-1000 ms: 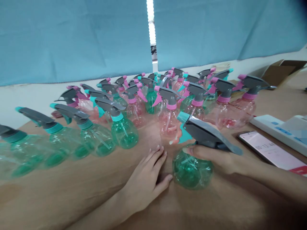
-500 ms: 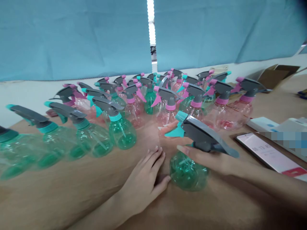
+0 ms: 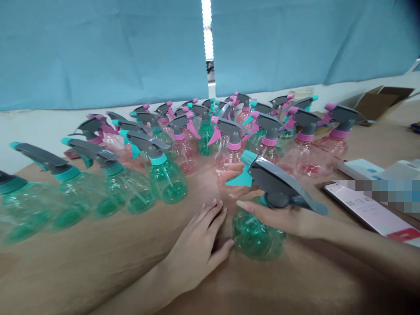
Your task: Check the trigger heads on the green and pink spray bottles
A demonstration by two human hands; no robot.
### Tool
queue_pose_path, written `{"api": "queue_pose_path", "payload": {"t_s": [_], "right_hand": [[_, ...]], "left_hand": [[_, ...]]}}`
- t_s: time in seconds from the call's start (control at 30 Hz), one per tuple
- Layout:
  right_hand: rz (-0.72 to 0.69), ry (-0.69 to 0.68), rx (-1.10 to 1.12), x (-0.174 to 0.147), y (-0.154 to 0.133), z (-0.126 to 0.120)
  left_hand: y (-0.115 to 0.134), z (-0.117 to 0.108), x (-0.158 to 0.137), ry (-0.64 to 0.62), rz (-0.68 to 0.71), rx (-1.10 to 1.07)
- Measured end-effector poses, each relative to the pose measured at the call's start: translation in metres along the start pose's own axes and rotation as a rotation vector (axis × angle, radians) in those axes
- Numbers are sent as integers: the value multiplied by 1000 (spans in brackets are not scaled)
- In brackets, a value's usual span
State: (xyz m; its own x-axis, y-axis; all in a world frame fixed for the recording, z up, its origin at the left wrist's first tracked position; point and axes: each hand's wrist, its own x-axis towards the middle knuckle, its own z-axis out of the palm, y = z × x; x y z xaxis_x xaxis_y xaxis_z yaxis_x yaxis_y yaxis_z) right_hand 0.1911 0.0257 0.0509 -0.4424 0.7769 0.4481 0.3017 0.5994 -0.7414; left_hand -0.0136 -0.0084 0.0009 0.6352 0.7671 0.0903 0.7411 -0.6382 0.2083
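A green spray bottle (image 3: pixel 257 234) with a grey trigger head (image 3: pixel 278 183) stands on the brown table (image 3: pixel 82 267) in front of me. My right hand (image 3: pixel 278 216) is wrapped around its neck, fingers reaching past the teal trigger. My left hand (image 3: pixel 200 249) lies flat on the table just left of the bottle, fingers spread, thumb touching its base. Behind stand several green spray bottles (image 3: pixel 167 177) and pink spray bottles (image 3: pixel 229 155) in a crowded arc.
A phone (image 3: pixel 370 210) with a lit screen lies to the right, beside a white power strip (image 3: pixel 364 168). An open cardboard box (image 3: pixel 377 103) sits at the far right. Blue curtains (image 3: pixel 98 48) hang behind a white ledge.
My right hand has loosened from a full grasp, its fingers now stretched forward past the trigger; the green bottle shifted slightly left. The left hand stayed put.
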Motion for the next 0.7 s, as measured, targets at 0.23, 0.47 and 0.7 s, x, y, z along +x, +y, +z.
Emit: {"api": "queue_pose_path", "payload": {"t_s": [0.23, 0.47, 0.7], "right_hand": [[59, -26, -8, -6, -6, -5], [24, -48, -105, -5, -10, -6], [-16, -61, -26, -1, -18, -8]], "left_hand": [[2, 0, -1, 0, -9, -6], [1, 1, -1, 9, -6, 6], [0, 1, -1, 7, 1, 21]]}}
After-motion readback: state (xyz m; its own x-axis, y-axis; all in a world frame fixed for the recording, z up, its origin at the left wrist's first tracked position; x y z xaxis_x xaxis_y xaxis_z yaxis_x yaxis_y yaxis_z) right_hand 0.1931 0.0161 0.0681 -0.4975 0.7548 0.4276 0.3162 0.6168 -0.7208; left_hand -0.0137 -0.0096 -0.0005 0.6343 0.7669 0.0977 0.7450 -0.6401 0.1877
